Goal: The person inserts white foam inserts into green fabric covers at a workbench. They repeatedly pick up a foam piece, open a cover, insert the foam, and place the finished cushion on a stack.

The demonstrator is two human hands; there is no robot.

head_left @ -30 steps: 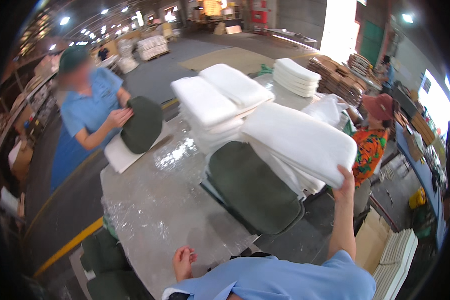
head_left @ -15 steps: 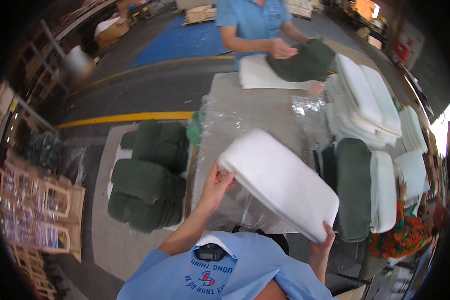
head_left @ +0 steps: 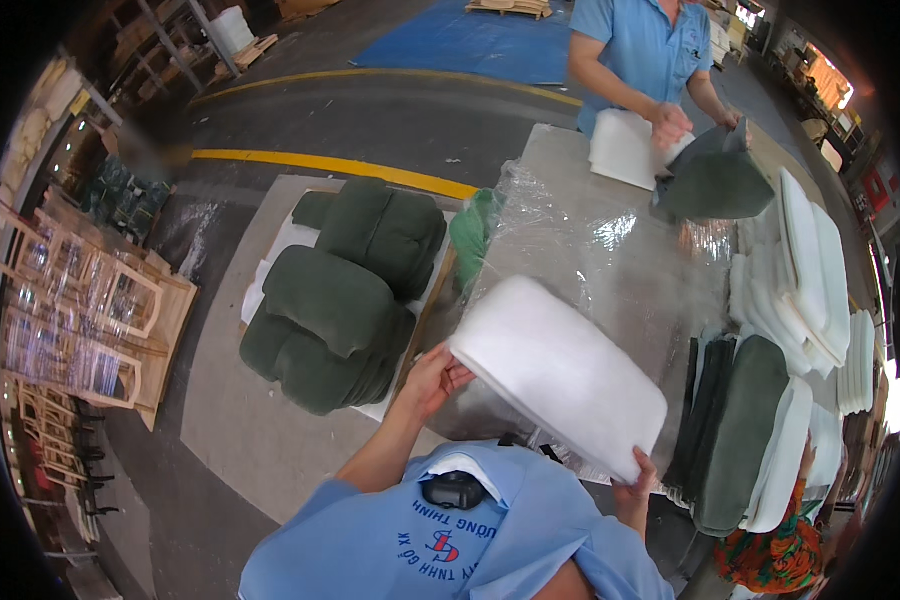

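Observation:
A white padded cushion (head_left: 560, 375) with rounded corners is held slanting over the near part of the table. My left hand (head_left: 436, 382) grips its left edge, fingers underneath and along the side. At the near right corner, my right hand (head_left: 635, 478) is closed on the same cushion. The table (head_left: 555, 225) beneath has clear plastic sheeting over it. To the right of my hands stand dark green pads (head_left: 740, 440) on edge, with a white pad (head_left: 778, 455) beside them.
Stacked dark green pads (head_left: 315, 300) lie on a low platform at the left. White pads (head_left: 815, 265) pile up at the table's right. Across the table, a co-worker in a blue shirt (head_left: 630, 45) handles a dark green cover (head_left: 715, 180). Wooden frames (head_left: 120, 290) stand far left.
My view has swung, so the surroundings sit further right in the picture. Both hands still hold the white cushion. The co-worker's green cover has been lifted and turned.

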